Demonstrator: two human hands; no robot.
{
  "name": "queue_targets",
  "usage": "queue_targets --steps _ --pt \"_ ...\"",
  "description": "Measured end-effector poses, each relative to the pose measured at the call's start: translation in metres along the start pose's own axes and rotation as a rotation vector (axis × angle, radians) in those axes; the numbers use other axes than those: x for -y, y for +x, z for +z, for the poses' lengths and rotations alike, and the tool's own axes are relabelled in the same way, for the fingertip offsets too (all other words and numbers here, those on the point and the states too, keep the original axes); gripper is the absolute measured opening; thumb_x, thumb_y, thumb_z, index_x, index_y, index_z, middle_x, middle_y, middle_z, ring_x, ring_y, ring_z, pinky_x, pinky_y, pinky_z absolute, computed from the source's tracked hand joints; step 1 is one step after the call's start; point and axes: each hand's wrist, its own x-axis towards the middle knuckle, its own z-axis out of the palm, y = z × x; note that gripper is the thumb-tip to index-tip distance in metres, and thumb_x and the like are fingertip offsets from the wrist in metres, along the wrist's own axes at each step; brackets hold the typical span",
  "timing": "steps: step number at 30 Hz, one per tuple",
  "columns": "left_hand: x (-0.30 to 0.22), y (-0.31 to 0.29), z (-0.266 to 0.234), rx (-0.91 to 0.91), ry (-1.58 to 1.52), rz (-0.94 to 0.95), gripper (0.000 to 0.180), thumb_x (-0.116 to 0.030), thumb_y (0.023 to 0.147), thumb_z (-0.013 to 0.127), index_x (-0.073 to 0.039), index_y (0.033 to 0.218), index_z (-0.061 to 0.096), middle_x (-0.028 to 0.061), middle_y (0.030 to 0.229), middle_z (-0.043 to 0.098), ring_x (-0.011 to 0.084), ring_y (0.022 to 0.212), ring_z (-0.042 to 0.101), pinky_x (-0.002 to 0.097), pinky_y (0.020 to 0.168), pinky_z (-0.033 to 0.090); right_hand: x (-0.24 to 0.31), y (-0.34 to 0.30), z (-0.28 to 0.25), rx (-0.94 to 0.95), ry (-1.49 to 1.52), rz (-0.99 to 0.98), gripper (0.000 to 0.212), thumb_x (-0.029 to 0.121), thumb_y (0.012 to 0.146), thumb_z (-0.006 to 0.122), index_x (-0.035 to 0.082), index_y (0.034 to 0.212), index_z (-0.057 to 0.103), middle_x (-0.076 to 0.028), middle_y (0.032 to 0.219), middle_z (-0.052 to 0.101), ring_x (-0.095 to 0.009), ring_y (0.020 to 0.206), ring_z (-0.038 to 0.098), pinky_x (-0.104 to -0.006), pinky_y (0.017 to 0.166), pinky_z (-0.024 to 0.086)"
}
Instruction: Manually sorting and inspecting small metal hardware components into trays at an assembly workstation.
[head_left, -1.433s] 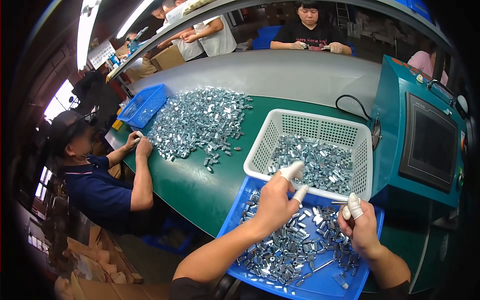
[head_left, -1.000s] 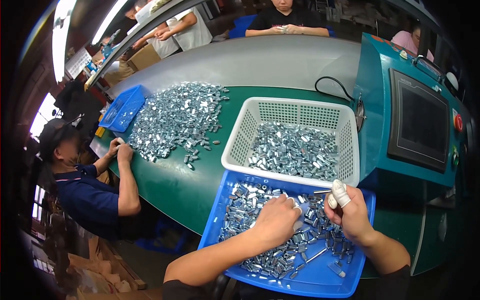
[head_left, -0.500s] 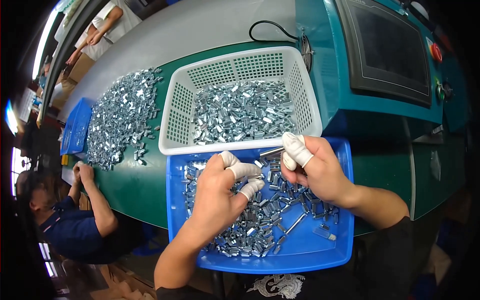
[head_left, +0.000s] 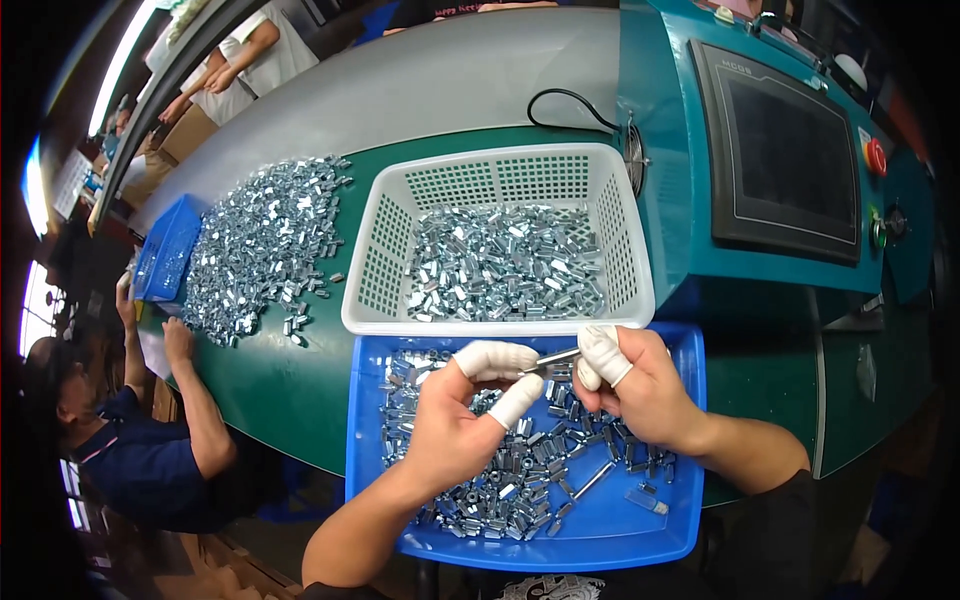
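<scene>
Head view, right hand: I have the right hand (head_left: 648,392) pinching a slim metal rod (head_left: 560,357) in white-covered fingertips, over the blue tray (head_left: 630,545).
Left hand: thumb and forefinger of the left hand (head_left: 450,432) stand parted about the rod's tip; whether they pinch a small piece, I cannot tell.
White basket: this basket (head_left: 490,329), beyond the tray, bears a broad heap of metal pieces (head_left: 500,265).
Tray load: many loose pieces (head_left: 490,505) lie there.
Progress: partway, I judge; the piece at the rod looks unfinished, the tray's pieces unhandled.
</scene>
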Motion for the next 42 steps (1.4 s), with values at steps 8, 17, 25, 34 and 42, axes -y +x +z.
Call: queue_targets --steps 8,17,25,34,42 --pt "-0.004 -0.002 0.006 -0.048 -0.078 -0.001 0.015 -0.004 0.081 0.066 0.002 0.095 0.064 0.0066 0.087 0.067 0.0101 0.081 0.061 0.0250 0.075 0.049 -0.001 -0.005 0.001 -0.097 -0.019 -0.037 0.037 0.028 0.098 0.037 0.006 0.071 0.049 -0.001 0.058 0.051 -0.003 0.046 0.037 -0.0187 0.043 0.030" --pt "0.001 -0.005 0.002 0.011 0.045 0.064 0.016 0.003 0.085 0.060 0.003 0.101 0.060 0.0099 0.097 0.064 0.0145 0.086 0.062 0.0276 0.080 0.050 -0.001 -0.005 0.002 -0.054 -0.099 -0.044 0.036 0.026 0.098 0.038 0.006 0.070 0.048 -0.001 0.058 0.052 -0.003 0.046 0.037 -0.0185 0.043 0.029" --pt "-0.001 -0.001 -0.001 0.076 0.254 0.294 0.018 0.004 0.076 0.068 0.002 0.093 0.062 0.0114 0.088 0.066 0.0189 0.082 0.063 0.0298 0.075 0.049 -0.001 -0.005 0.003 0.005 -0.124 -0.006 0.038 0.027 0.098 0.039 0.006 0.067 0.051 0.000 0.058 0.053 -0.003 0.046 0.038 -0.0184 0.043 0.030" --pt "-0.010 -0.001 0.006 -0.003 0.460 0.531 0.028 -0.003 0.069 0.075 -0.002 0.092 0.061 0.0101 0.086 0.064 0.0203 0.079 0.062 0.0303 0.072 0.048 0.003 -0.006 0.003 0.089 0.042 0.203 0.033 0.020 0.096 0.043 0.004 0.070 0.054 0.000 0.059 0.053 -0.004 0.051 0.041 -0.0202 0.047 0.033" --pt "-0.002 -0.011 0.007 0.059 -0.037 -0.081 0.025 -0.022 0.094 0.051 0.001 0.086 0.060 0.0008 0.066 0.058 0.0060 0.058 0.052 0.0218 0.054 0.042 0.001 -0.010 0.008 0.000 -0.046 -0.043 0.033 0.018 0.096 0.044 0.002 0.069 0.053 0.001 0.059 0.052 -0.005 0.053 0.044 -0.0220 0.049 0.037"
